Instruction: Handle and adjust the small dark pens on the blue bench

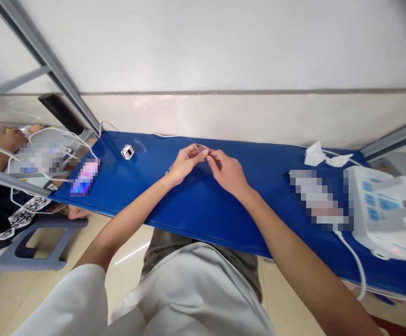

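My left hand (185, 164) and my right hand (229, 171) meet above the blue table (203, 210), with fingers bent and fingertips nearly touching. Between the fingertips shows a small grey piece (200, 147); the fingers cover most of it, so its kind is unclear. Both hands appear pinched on it. Beside my left wrist a thin object (168, 169) pokes out, mostly hidden behind the hand. To the left on the table sits a small white cube-like gadget (127, 151) with a dark face.
At left lies a blurred phone (85, 177) with a cable. On the right are crumpled tissues (315, 154), another blurred phone-like object (316, 198) with a white cable, and a white device (378, 205) with blue buttons. Another person's hand (11, 139) works beyond the grey frame (62, 81).
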Tool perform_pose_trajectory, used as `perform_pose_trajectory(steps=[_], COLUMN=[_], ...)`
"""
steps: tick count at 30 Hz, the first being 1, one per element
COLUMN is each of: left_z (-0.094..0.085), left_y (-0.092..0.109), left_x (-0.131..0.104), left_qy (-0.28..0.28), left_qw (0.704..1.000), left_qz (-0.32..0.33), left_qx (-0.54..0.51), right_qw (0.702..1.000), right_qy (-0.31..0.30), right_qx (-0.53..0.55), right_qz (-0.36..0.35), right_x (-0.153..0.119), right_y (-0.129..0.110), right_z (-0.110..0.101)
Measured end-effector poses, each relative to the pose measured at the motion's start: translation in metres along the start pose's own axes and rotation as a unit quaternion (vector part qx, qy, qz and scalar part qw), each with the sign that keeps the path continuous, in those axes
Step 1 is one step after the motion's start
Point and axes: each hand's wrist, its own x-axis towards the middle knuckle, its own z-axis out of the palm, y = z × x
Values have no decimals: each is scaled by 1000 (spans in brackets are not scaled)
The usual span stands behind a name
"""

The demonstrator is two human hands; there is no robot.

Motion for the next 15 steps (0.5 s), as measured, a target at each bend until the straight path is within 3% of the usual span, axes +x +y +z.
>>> perform_pose_trajectory(steps=[15], left_z=[1], left_y=[6], left_x=[-2], left_qy=[13], left_qw=[1000], left_qz=[-13], left_qx=[22], right_qw=[999], right_qy=[7], right_qx=[38], right_qz=[-4], right_x=[1], right_y=[5], right_z=[1])
